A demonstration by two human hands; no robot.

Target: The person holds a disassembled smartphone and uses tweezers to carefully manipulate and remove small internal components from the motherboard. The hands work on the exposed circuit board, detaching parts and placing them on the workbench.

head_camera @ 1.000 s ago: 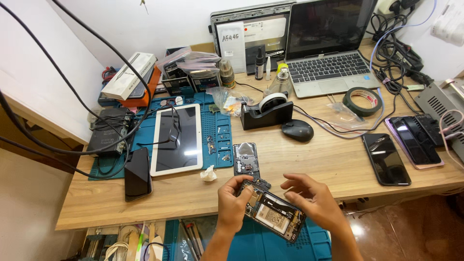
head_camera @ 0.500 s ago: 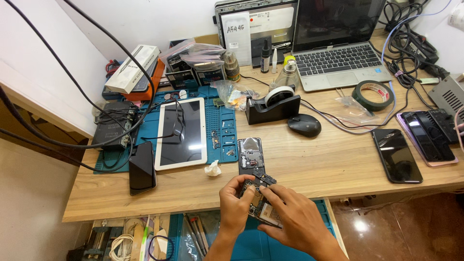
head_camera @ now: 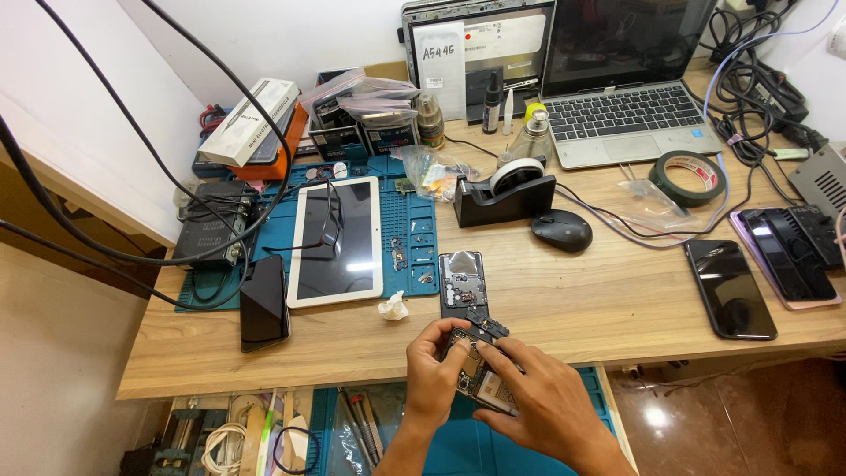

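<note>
Opened phone (head_camera: 480,375) gripped past desk edge: left hand (head_camera: 432,375) fingers curled round its left side, right hand (head_camera: 538,401) fingertips pressing on board. Risk: slip tears flex or drops phone into drawer (head_camera: 370,432) below; loose panel (head_camera: 463,284) just beyond fingertips could get knocked.

Two bare hands, sleeveless forearms
</note>
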